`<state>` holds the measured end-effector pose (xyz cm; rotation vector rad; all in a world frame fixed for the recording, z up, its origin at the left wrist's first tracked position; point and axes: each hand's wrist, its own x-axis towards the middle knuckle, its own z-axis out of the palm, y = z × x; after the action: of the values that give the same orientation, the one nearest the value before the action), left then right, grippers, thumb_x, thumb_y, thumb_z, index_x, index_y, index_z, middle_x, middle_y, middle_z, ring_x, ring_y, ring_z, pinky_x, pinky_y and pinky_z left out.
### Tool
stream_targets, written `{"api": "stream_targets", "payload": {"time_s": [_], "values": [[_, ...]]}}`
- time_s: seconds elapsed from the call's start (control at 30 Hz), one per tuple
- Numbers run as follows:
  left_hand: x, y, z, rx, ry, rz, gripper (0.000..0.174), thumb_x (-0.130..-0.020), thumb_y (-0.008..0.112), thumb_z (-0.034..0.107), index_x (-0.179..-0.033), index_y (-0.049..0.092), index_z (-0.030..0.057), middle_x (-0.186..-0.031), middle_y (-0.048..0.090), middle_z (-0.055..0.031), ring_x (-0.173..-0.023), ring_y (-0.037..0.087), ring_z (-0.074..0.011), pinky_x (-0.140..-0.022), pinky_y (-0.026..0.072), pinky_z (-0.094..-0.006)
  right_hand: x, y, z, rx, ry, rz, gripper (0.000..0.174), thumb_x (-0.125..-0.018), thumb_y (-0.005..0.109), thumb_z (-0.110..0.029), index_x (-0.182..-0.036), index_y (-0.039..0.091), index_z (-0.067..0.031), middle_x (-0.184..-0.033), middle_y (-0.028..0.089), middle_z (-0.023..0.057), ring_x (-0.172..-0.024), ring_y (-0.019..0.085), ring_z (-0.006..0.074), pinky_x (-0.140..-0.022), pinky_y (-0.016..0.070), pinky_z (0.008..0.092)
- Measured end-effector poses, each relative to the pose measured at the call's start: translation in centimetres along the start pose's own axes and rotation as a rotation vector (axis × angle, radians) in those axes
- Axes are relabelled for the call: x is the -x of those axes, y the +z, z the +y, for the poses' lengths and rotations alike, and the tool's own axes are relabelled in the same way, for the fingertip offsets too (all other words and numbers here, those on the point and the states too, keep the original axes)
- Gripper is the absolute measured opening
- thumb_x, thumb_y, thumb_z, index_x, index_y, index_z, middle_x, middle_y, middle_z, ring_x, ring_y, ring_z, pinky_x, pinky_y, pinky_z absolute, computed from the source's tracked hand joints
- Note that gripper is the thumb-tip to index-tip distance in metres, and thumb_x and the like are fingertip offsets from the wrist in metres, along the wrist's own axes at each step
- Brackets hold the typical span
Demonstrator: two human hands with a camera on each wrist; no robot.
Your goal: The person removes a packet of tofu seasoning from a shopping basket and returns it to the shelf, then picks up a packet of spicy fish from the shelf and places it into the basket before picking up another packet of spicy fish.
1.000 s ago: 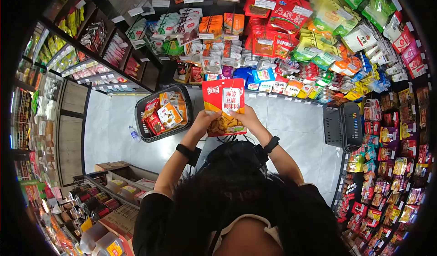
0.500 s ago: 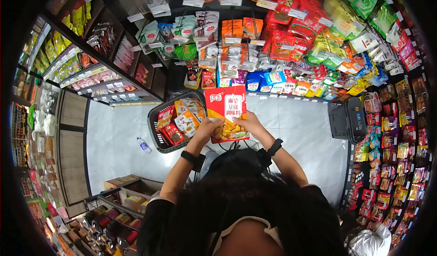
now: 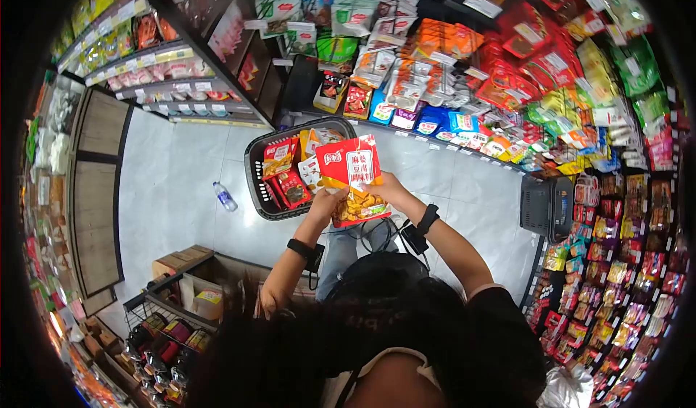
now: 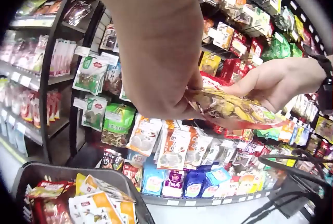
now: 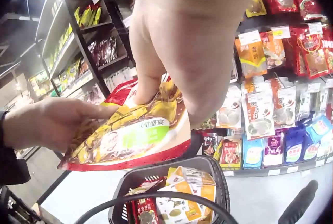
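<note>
Soft packet, both hands on it

I pinch the packet (image 3: 355, 170) between left hand (image 3: 328, 205) and right hand (image 3: 391, 192), a thumb on its face from each side. It looks light, bendy, slick; the side edges seem the surest hold. Below and beyond my left hand: basket (image 3: 252, 170), pale floor (image 3: 185, 172). Ahead of both: stocked shelf (image 4: 203, 202).

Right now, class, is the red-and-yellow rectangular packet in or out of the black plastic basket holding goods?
Out: the left hand and right hand grip the packet above the basket.
</note>
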<state>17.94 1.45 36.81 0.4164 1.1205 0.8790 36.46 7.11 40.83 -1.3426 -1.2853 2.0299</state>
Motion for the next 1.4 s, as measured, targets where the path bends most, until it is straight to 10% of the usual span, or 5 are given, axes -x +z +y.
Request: {"api": "stream_targets", "payload": {"time_s": [0.67,0.7,0.9,1.33,1.4], "values": [[-8.1,-19.1,-7.6,0.116,-0.133,0.243,0.024,-0.081,0.062,0.015,-0.098,0.058,-0.0015,-0.090,0.063,-0.0066,-0.076,0.061,-0.0137,-0.067,0.0468,-0.0269,-19.9,8.9,14.1,0.052,0.280,-0.162,0.035,-0.077,0.065,-0.010,-0.107,0.054,0.0026,-0.099,0.061,0.0075,-0.089,0.058,0.0155,-0.078,0.0467,0.0286],[-8.9,-19.9,-8.4,0.186,-0.135,0.255,0.025,-0.079,0.064,0.016,-0.095,0.059,-0.0022,-0.087,0.063,-0.0064,-0.069,0.060,-0.0133,-0.061,0.0464,-0.0263,-20.6,9.5,14.4,0.069,0.304,-0.093,0.032,-0.073,0.070,-0.016,-0.099,0.058,-0.0014,-0.084,0.062,0.0040,-0.071,0.056,0.0115,-0.061,0.0455,0.0266],[-11.0,-24.7,-9.7,0.126,-0.349,0.271,0.019,-0.077,0.063,0.010,-0.092,0.058,-0.0007,-0.085,0.062,-0.0056,-0.075,0.059,-0.0138,-0.062,0.0463,-0.0260,-24.1,10.7,16.8,0.120,0.195,-0.049,0.036,-0.065,0.068,-0.006,-0.098,0.057,0.0002,-0.087,0.063,0.0082,-0.078,0.059,0.0193,-0.071,0.0462,0.0300],[-17.9,-32.5,-11.9,-0.754,-0.132,0.640,0.040,-0.063,0.068,0.017,-0.100,0.059,0.0033,-0.093,0.063,-0.0158,-0.088,0.061,-0.0286,-0.076,0.0472,-0.0350,-30.2,14.9,22.0,0.889,0.194,0.389,0.062,-0.058,0.072,-0.018,-0.110,0.041,-0.0026,-0.101,0.057,0.0204,-0.095,0.055,0.0361,-0.080,0.0444,0.0409],[-16.5,-30.6,-8.1,-0.810,-0.142,0.762,0.034,-0.066,0.066,0.015,-0.097,0.060,0.0023,-0.089,0.064,-0.0146,-0.084,0.062,-0.0277,-0.071,0.0479,-0.0340,-29.9,16.5,17.9,0.748,0.268,0.228,0.070,-0.062,0.068,-0.010,-0.122,0.032,-0.0025,-0.106,0.055,0.0236,-0.099,0.053,0.0383,-0.083,0.0438,0.0432]]}}
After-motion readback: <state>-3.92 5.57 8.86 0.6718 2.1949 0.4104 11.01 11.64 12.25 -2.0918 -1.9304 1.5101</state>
